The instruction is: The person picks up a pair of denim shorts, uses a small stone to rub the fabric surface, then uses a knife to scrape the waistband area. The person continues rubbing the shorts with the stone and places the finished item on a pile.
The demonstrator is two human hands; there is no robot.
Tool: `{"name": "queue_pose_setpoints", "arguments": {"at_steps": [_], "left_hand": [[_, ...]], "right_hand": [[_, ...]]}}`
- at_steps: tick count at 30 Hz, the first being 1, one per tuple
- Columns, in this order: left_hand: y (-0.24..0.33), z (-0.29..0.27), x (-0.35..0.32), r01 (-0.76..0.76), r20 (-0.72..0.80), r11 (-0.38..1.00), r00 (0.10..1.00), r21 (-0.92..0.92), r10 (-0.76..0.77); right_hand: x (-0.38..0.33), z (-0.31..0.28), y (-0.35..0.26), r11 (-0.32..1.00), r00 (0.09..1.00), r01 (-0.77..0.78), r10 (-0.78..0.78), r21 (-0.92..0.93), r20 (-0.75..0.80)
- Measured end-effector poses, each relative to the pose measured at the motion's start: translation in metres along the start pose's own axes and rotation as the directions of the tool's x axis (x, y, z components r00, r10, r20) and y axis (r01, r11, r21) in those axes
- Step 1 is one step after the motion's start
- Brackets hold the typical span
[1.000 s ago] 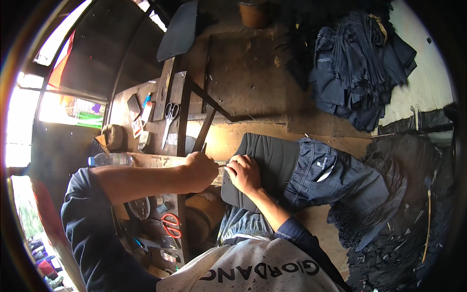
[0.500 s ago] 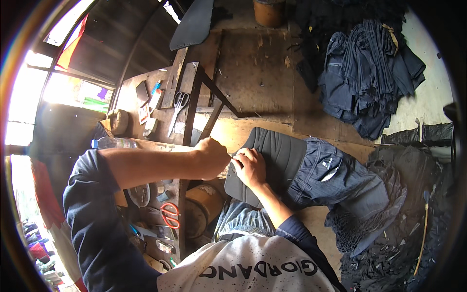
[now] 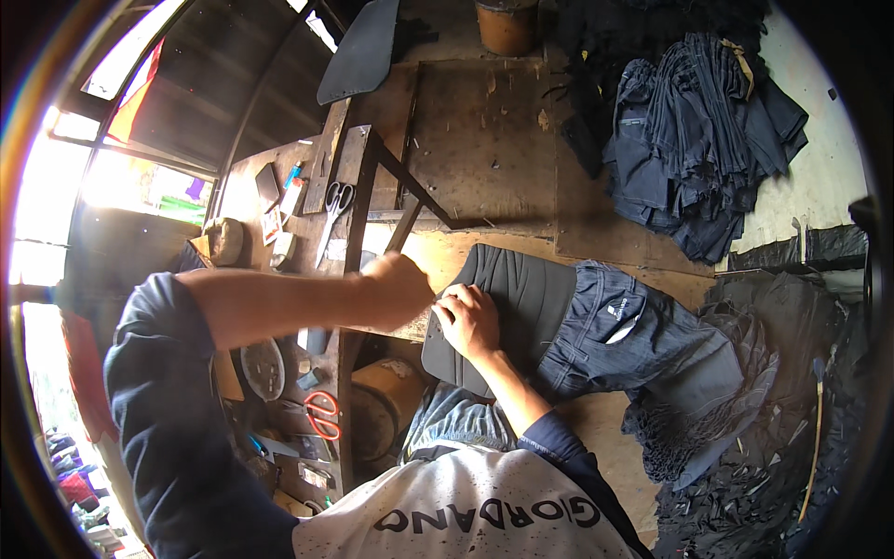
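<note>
A dark grey padded board [image 3: 521, 296] lies in front of me, and dark blue denim jeans [image 3: 603, 321] are drawn over its right end. My left hand [image 3: 396, 291], blurred by motion, is closed in a fist just left of the board; what it holds, if anything, does not show. At the board's left edge rests my right hand [image 3: 468, 321]. Its fingers are bent and pressed together over something too small to make out. The two hands are close together but apart.
On the wooden bench [image 3: 358, 140] at left lie black-handled scissors [image 3: 333, 219] and red-handled scissors [image 3: 323, 415]. A pile of dark denim [image 3: 694, 140] sits far right, above heaped dark scraps [image 3: 745, 494]. Another grey board [image 3: 361, 56] leans at the back near a brown bucket [image 3: 507, 26].
My left hand has moved slightly up and left and is more blurred now. My right hand keeps its place at the board's edge. The whole view has shifted a little.
</note>
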State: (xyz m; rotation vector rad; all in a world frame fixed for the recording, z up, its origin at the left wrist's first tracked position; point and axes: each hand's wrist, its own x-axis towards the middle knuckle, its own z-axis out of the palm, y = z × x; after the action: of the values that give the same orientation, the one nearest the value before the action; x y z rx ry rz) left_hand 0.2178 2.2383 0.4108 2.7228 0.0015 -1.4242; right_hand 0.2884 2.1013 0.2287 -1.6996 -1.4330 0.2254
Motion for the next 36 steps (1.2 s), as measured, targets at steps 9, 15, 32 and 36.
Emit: {"name": "queue_pose_setpoints", "arguments": {"at_steps": [9, 15, 32, 36], "left_hand": [[0.003, 0.008, 0.007, 0.08, 0.095, 0.986, 0.991, 0.148, -0.095], [-0.028, -0.003, -0.004, 0.273, 0.117, 0.812, 0.962, -0.516, -0.248], [-0.007, 0.019, 0.013, 0.207, 0.192, 0.967, 0.965, -0.151, -0.177], [0.028, 0.019, 0.008, 0.054, 0.037, 0.978, 0.997, 0.201, -0.063]], "right_hand": [[-0.001, 0.002, 0.002, 1.0, 1.0, 0.006, -0.006, -0.007, 0.019], [0.0, 0.0, 0.002, 1.0, 0.999, 0.023, -0.022, -0.021, 0.024], [-0.003, 0.002, 0.004, 1.0, 0.998, -0.001, 0.001, -0.01, 0.062], [-0.002, 0.002, 0.004, 0.999, 0.999, 0.011, -0.012, 0.031, 0.042]]}}
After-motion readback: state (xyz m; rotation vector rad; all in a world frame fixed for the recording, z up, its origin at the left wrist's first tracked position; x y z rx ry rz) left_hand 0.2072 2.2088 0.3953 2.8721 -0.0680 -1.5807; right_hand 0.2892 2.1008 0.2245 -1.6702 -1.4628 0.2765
